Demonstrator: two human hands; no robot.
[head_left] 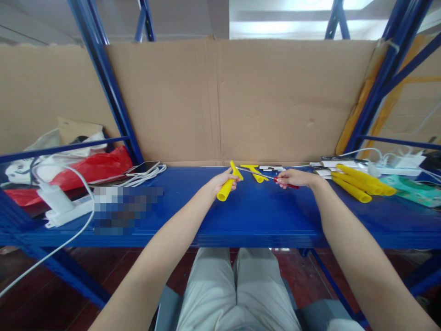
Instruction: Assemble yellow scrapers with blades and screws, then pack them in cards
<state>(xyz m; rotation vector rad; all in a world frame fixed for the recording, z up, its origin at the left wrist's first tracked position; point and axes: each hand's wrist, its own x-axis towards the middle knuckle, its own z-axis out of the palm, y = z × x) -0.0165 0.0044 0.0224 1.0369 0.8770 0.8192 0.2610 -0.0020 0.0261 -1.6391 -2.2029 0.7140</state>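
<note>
My left hand (223,180) is closed around a yellow plastic handle (224,191), a hollow tube with a wider T-shaped head at its far end. In my right hand (292,178) is a screwdriver (263,174) with a red grip and a long metal shaft. The shaft points left, and its tip meets the head of the yellow handle by my left fingers. Whether it sits in a screw is too small to tell. Just behind the shaft, a second yellow T-headed piece (257,174) lies on the blue tabletop (255,214).
Several yellow tubes (358,181) lie at the right beside a green packet (413,188) and a white power strip (399,163). On the left are a red bag (93,168), coiled white cables (146,174) and another power strip (72,209). A cardboard panel (220,101) closes off the back.
</note>
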